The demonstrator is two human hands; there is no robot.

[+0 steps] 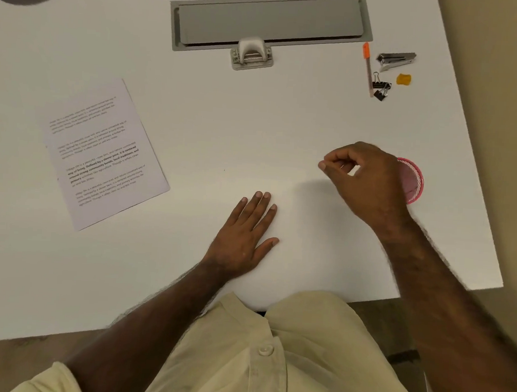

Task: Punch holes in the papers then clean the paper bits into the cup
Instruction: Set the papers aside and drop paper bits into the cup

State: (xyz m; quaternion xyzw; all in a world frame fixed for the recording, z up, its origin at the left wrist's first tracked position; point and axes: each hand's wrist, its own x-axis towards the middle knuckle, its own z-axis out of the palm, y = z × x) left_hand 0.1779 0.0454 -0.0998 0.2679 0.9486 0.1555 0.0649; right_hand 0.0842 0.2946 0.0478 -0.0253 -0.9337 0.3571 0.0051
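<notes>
A printed sheet of paper [102,153] lies tilted on the left of the white table [255,129]. A grey hole punch [252,54] stands at the back centre. A pink cup [412,181] sits at the right, partly hidden behind my right hand [364,178]. That hand hovers with fingertips pinched together; something small and pale may be between them, but I cannot tell what. My left hand [245,237] rests flat on the table, fingers apart, holding nothing. No loose paper bits are clear on the tabletop.
A grey cable-tray lid [271,18] is set into the table behind the punch. At the back right lie an orange-capped pen [368,69], a stapler [395,61], black binder clips [381,88] and a yellow lump [403,79]. The table's right edge runs close to the cup.
</notes>
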